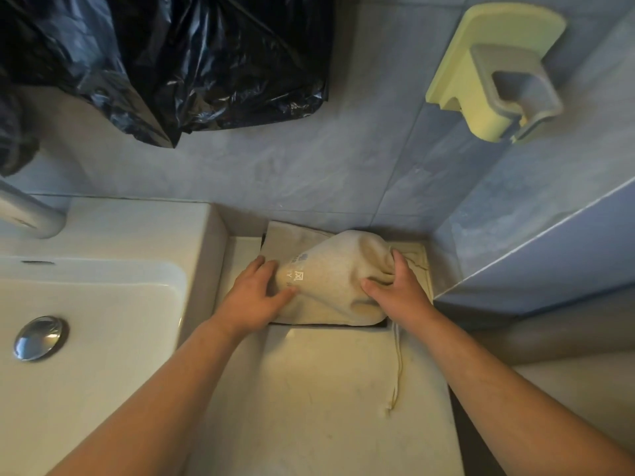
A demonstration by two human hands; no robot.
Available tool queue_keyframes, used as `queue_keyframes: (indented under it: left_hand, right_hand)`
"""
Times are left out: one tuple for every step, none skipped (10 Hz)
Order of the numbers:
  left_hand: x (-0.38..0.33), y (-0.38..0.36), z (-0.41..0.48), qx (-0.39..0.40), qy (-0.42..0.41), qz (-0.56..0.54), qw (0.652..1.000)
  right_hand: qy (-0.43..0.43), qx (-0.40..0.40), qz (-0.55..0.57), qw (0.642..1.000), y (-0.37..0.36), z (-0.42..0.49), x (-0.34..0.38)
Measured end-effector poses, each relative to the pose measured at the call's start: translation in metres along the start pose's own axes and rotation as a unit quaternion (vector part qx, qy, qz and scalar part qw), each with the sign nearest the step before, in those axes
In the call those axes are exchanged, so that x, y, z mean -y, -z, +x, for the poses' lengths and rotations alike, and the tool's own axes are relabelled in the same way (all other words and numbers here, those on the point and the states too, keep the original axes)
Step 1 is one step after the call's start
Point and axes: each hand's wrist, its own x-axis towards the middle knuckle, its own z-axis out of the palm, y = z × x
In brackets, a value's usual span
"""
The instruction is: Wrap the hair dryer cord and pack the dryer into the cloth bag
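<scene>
We have the bag [330, 280] lying bulged on the counter [326, 389] beside the sink [103, 304], tucked into the corner under the tiled wall [309, 173]. We cannot see the dryer; from the bag's full, rounded shape we judge it is inside, cord and all. The bag's long axis runs from lower left to upper right, with the gathered mouth at the right end. Our right hand [395, 290] is there, fingers curled and pinching the bunched cloth at the neck. Our left hand [256, 297] lies flat and open against the bag's closed left end, thumb pressed to the fabric, steadying rather than gripping. The drawstring [398, 365] trails from the mouth toward us, passing just under the right wrist and ending loose on the counter. So the string sits nearest the right hand, and pulling it along that axis, away from the left hand's brace, looks like what closing calls for.
</scene>
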Motion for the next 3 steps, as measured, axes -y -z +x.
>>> queue_keyframes:
  left_hand:
    - [-0.001, 0.009, -0.002, 0.003, -0.044, 0.036, 0.998]
    - [-0.005, 0.017, -0.004, 0.003, -0.065, 0.063, 0.996]
    - [-0.004, 0.020, -0.001, 0.009, -0.048, 0.078, 0.996]
  right_hand:
    - [0.030, 0.005, -0.101, 0.994, 0.013, -0.023, 0.021]
    - [0.152, 0.034, -0.046, 0.987, 0.049, -0.082, 0.066]
    - [0.222, 0.011, 0.092, 0.971, 0.105, -0.151, 0.133]
